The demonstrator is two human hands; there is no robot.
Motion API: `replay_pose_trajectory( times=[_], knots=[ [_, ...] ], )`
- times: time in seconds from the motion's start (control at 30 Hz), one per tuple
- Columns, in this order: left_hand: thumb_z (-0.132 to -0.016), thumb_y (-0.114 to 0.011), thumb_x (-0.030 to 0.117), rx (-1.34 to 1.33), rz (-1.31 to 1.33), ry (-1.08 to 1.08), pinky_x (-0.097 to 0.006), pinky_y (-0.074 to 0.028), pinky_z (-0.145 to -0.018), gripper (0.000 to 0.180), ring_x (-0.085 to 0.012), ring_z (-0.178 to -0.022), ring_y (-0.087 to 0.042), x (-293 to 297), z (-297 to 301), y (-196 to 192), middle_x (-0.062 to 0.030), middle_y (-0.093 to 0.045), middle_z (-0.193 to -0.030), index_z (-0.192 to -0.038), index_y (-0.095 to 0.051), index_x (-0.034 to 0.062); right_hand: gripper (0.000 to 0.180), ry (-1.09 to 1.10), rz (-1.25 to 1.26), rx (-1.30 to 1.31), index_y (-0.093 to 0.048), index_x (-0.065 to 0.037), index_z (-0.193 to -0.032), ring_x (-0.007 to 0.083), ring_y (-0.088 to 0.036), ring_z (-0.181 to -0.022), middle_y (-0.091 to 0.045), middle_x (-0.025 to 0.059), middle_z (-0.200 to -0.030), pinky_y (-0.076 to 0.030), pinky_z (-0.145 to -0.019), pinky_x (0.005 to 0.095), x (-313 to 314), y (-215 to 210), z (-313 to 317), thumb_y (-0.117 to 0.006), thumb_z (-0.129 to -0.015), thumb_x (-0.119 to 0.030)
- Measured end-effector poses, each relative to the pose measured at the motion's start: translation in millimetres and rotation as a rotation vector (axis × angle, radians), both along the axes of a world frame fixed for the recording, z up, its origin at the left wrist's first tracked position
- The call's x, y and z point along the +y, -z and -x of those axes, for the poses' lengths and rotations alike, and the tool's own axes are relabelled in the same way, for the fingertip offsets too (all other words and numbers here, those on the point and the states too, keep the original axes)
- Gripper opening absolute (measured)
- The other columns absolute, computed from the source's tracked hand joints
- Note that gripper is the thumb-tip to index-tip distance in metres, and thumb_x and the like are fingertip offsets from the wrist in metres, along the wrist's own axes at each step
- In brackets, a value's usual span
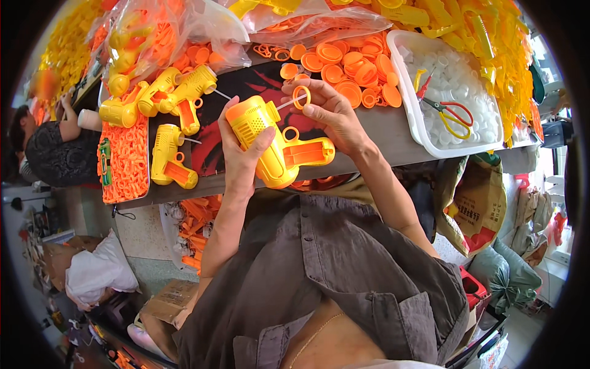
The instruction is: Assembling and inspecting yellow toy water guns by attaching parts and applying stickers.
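My left hand (241, 150) is wrapped around a yellow toy gun body (270, 161), tilted above the table's near edge. Orange shows inside its handle, and a small loop sits beside the grip. At its upper right, my right hand (344, 120) pinches a small yellow-orange ring (301, 97) between thumb and fingers. A thin white rod (286, 103) runs between this ring and the gun body. Whether the rod is fixed in the body cannot be made out. Left of my hands lie several similar yellow gun bodies (165, 157), some with white rods sticking out.
Orange round caps (349, 92) are heaped at the back. At right, a white bin (424, 138) holds clear plastic parts, with red-and-yellow-handled scissors (452, 117) on top. Small orange parts (126, 163) fill a tray at left. Yellow parts (491, 37) pile high behind. Another person (49, 144) sits far left.
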State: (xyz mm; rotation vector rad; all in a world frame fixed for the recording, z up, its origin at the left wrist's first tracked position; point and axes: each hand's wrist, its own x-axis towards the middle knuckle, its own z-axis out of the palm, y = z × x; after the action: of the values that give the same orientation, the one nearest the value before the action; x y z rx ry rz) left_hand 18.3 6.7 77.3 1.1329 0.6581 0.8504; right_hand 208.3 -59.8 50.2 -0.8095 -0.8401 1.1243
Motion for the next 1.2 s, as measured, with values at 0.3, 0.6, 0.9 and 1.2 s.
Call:
replay_pose_trajectory(
  times=[0.3, 0.6, 0.9, 1.2],
  knots=[
    [-0.088, -0.075, 0.019, 0.013, -0.249, 0.098, -0.032, -0.05, -0.094, 0.075, -0.0175, -0.11, -0.057, 13.2, -11.9, 18.3, -0.0082, -0.052, -0.126, -0.146, -0.028, 0.0084, 0.039, 0.157, 0.191, -0.451, -0.061, -0.001, -0.12, 0.0097, -0.065, -0.09, -0.068, 0.0042, -0.104, -0.055, -0.082, 0.0255, -13.6, -20.7, 17.8, -0.074, -0.084, -0.002],
    [-0.079, -0.083, 0.017, 0.007, -0.251, 0.042, -0.032, -0.05, -0.095, 0.094, -0.0185, -0.109, -0.058, 8.3, -23.5, 16.8, -0.0112, -0.051, -0.125, -0.149, -0.021, 0.0084, 0.035, 0.389, -0.092, -0.887, -0.066, -0.003, -0.115, 0.0186, -0.065, -0.097, -0.064, 0.0091, -0.113, -0.053, -0.084, 0.0295, -15.6, -22.4, 32.6, -0.073, -0.081, 0.001],
    [-0.077, -0.083, 0.015, 0.027, -0.42, -0.077, -0.033, -0.046, -0.097, 0.076, -0.0188, -0.114, -0.05, 7.6, -35.8, 34.4, -0.0108, -0.046, -0.125, -0.136, -0.035, 0.0053, 0.055, -0.005, 0.034, -0.118, -0.026, -0.001, -0.149, 0.0215, -0.039, -0.134, -0.042, 0.0125, -0.143, -0.03, -0.112, 0.0338, -11.0, 8.5, 45.6, -0.042, -0.106, -0.032],
    [-0.082, -0.077, 0.011, -0.011, -0.438, -0.16, -0.031, -0.047, -0.095, 0.066, -0.0174, -0.111, -0.052, -1.3, -41.2, 33.4, -0.0104, -0.046, -0.124, -0.133, -0.036, 0.0046, 0.045, 0.047, 0.06, -0.119, -0.029, -0.005, -0.147, 0.0195, -0.044, -0.128, -0.047, 0.0116, -0.137, -0.035, -0.108, 0.0326, -11.2, 1.8, 53.4, -0.035, -0.108, -0.026]
  ],
)
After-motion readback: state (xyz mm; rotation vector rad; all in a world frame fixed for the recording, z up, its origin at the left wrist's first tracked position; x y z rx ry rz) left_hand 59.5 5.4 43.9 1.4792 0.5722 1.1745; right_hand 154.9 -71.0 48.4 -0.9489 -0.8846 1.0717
